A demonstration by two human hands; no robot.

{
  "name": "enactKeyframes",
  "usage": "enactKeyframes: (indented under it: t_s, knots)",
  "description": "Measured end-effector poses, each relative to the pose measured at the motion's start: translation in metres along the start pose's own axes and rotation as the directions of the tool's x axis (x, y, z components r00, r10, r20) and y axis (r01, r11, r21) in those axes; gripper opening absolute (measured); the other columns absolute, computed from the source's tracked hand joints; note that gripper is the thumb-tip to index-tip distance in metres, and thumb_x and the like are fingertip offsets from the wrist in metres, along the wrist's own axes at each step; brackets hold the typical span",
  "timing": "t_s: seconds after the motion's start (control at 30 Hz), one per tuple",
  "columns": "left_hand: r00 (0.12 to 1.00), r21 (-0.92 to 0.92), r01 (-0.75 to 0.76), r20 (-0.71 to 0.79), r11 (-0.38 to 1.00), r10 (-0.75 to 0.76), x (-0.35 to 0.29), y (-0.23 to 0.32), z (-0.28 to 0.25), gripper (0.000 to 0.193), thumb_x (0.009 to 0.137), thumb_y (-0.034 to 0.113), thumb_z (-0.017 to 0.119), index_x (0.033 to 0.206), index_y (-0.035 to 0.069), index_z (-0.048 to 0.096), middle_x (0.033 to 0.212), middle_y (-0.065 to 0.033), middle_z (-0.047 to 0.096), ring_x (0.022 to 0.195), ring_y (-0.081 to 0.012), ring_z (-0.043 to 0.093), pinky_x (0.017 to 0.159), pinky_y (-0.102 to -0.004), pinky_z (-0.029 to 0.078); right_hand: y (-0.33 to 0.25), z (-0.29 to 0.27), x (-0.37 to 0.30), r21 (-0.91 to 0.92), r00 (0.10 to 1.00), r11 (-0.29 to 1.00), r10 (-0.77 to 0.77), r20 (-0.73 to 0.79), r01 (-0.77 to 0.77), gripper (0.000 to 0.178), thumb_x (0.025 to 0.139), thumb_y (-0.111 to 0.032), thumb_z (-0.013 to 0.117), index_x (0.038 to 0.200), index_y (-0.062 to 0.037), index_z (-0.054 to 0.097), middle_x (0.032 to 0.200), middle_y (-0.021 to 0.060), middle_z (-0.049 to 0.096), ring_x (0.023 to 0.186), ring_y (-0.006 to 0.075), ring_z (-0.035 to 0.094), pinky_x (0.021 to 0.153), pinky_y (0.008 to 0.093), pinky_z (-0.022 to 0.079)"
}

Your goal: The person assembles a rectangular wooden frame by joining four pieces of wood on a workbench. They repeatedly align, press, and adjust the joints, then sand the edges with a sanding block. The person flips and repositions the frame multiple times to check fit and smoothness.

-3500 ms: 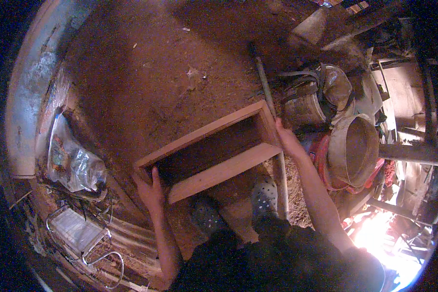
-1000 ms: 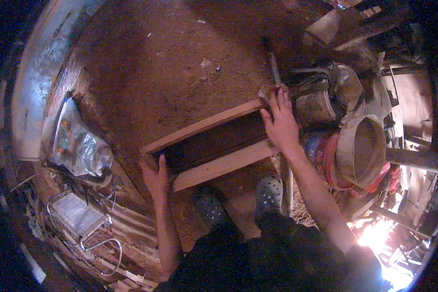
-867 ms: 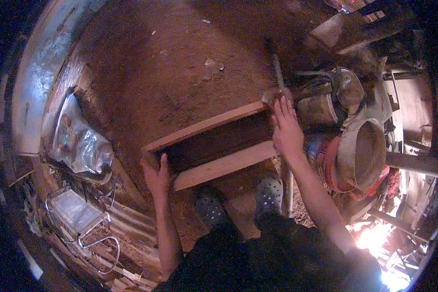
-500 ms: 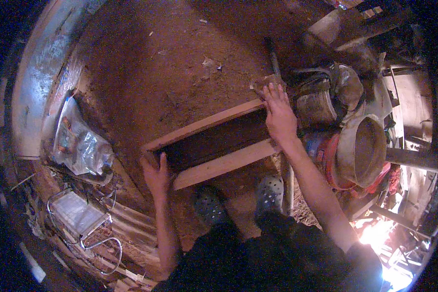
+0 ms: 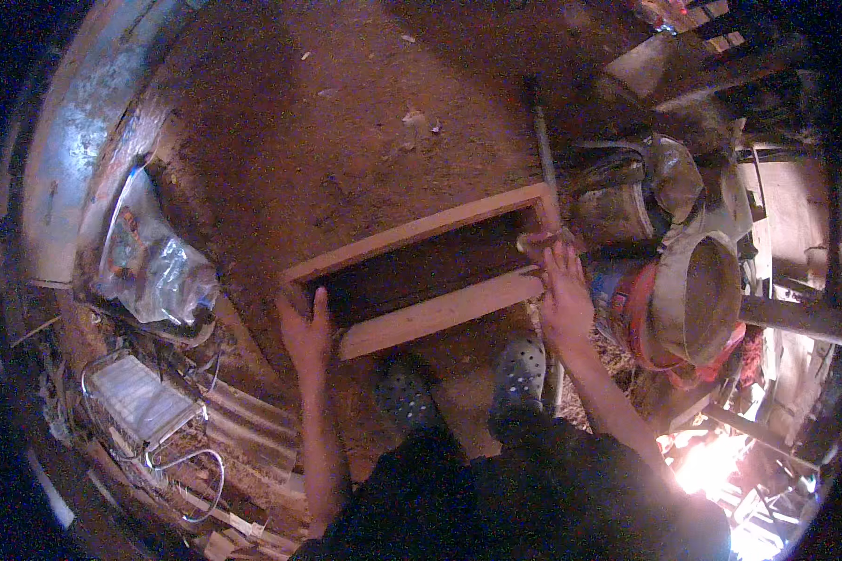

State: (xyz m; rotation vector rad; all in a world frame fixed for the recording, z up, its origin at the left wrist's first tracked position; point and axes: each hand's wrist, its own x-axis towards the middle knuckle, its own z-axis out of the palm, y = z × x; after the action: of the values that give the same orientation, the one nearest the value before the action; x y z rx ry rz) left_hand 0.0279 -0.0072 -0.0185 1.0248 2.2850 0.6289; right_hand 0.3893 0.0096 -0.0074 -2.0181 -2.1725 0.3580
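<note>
A shallow rectangular wooden frame (image 5: 440, 309), like a drawer body with a dark inside, lies across in front of my feet, its right end farther away. My left hand (image 5: 306, 323) grips its left end, thumb at the inner side and fingers round the outside. At the right end, my right hand (image 5: 566, 294) presses a small brown sheet (image 5: 539, 245), which looks like sandpaper, onto the end board's edge. The fingers lie over the sheet and hide part of it.
My perforated clogs (image 5: 519, 369) stand just behind the frame. Right of it are a red bucket (image 5: 638, 313), a tilted round container (image 5: 700, 297) and a long bar (image 5: 544, 150). A clear plastic bag (image 5: 164, 280) and a metal-framed chair (image 5: 150, 402) are at left.
My right hand has slid toward me along the frame's right end with the brown sheet, baring the far right corner. My left hand keeps its grip.
</note>
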Motion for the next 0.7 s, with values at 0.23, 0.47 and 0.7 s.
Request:
enactKeyframes:
  t_s: [0.23,0.47,0.7]
  knots:
    - [0.996,0.043,-0.088,-0.015,0.995,0.089,0.004,0.000,0.001,0.070,0.086,0.038,0.063,0.133,-0.008,0.038,0.129,-0.0294,0.048,0.121,-0.0409,0.047,0.102,-0.0417,0.037,0.004,0.011,0.057,0.060,0.997,0.998,-0.026,-0.077,0.031,0.040,0.090,-0.006,0.047,0.130,-0.0029,0.049,0.140,0.0165,0.043,0.132,0.0347,0.036,0.110,0.0414,0.030]
    - [0.995,0.084,-0.066,-0.064,0.994,0.071,0.002,-0.005,0.003,0.074,0.086,0.040,0.062,0.134,-0.010,0.036,0.133,-0.0308,0.044,0.125,-0.0409,0.043,0.104,-0.0406,0.034,0.007,-0.003,0.007,-0.040,0.999,0.999,-0.002,0.043,0.004,0.040,0.090,-0.009,0.048,0.129,-0.0052,0.050,0.139,0.0148,0.044,0.131,0.0327,0.038,0.110,0.0406,0.030]
    - [0.989,0.116,-0.094,-0.100,0.989,0.106,0.002,-0.007,0.004,0.072,0.087,0.041,0.063,0.134,-0.008,0.038,0.133,-0.0291,0.045,0.125,-0.0400,0.044,0.104,-0.0401,0.035,-0.006,-0.014,-0.026,0.128,0.984,0.980,0.135,0.120,-0.150,0.036,0.086,-0.010,0.054,0.122,-0.0071,0.057,0.131,0.0132,0.053,0.124,0.0317,0.047,0.107,0.0396,0.036]
